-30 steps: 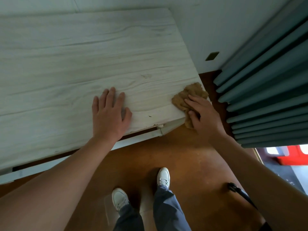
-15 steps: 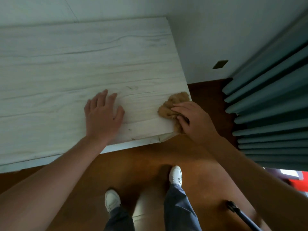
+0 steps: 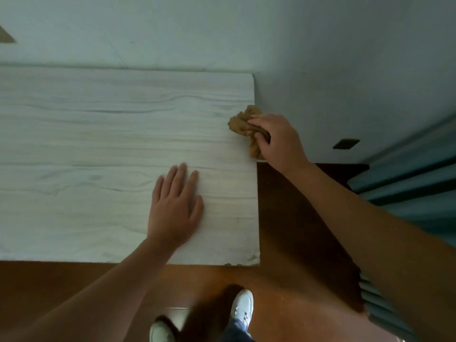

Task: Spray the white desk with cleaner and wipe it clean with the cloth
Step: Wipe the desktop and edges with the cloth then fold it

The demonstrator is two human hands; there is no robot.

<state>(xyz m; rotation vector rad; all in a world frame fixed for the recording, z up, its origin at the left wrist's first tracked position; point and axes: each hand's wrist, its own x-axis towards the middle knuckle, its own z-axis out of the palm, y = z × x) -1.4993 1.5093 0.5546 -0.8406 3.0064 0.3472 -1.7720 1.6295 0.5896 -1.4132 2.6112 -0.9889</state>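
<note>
The white wood-grain desk [image 3: 98,149] fills the left and middle of the head view, its right edge running down the centre. My left hand [image 3: 176,206] lies flat on the desktop near the front right corner, fingers straight. My right hand [image 3: 278,140] grips a crumpled brown cloth [image 3: 244,123] against the desk's right edge, about halfway back. Part of the cloth hangs over the edge below my fingers. No spray bottle is in view.
A pale wall [image 3: 320,58] rises behind and to the right of the desk, with a dark socket plate [image 3: 345,143] low on it. Teal curtains [image 3: 414,183] hang at the right. Brown floor [image 3: 283,304] and my white shoes [image 3: 243,308] lie below.
My right hand has slid the cloth along the desk's right edge from the front corner toward the back. My left hand stays flat on the desktop. The camera has swung upward.
</note>
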